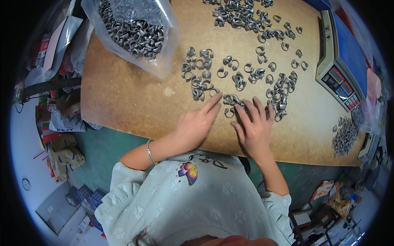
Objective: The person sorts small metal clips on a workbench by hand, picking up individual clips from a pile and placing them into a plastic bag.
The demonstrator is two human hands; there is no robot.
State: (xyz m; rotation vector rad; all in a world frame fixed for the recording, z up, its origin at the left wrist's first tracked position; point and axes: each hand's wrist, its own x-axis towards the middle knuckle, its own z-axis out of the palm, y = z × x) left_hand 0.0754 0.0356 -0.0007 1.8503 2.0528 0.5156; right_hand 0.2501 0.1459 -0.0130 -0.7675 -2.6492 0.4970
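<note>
My left hand rests on the table with its fingers stretched forward. Its fingertips lie beside a single grey metal ring at the lower end of a left cluster of rings. My right hand is spread palm down, its index fingertip at a small group of rings. Another loose ring lies between the two hands. Along the outer side of my right hand runs a further cluster of rings. The palms and my left thumb are hidden.
A clear plastic bag full of rings lies at upper left. A large ring pile sits at the far side. At right stand a digital scale with a blue pan and a heap of smaller metal pieces. The table's front edge is close to my body.
</note>
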